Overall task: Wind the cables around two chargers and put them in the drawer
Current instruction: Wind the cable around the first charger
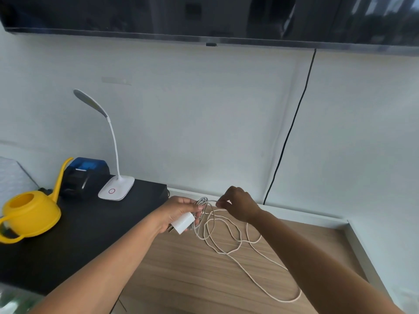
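Fingers (pixel 199 208) of the left hand (pixel 179 211): clamped around a white charger (pixel 182 223), held above the wooden tabletop (pixel 181 268). Charger: blocky, long axis tilted, its lower end pointing down-left toward the wearer, its upper end up-right into the palm. Several turns of pale braided cable (pixel 226 243) are looped over the hand's fingers just above the block. Right hand (pixel 239 206): thumb and forefinger pinched together on the cable, close beside the loops, other fingers curled. Cable remainder: hangs from both hands in loose, overlapping bends on the tabletop, its longest loop trailing toward the near right. Tabletop edge: pale raised rim (pixel 349 225) along the back and right. Left of the wood: black surface (pixel 79 234) carrying a yellow watering can (pixel 29 214), a black-and-blue device (pixel 84 175) and a white gooseneck lamp (pixel 115 186). Wall behind: a black cord (pixel 290 132) hanging from a dark screen (pixel 204 17).
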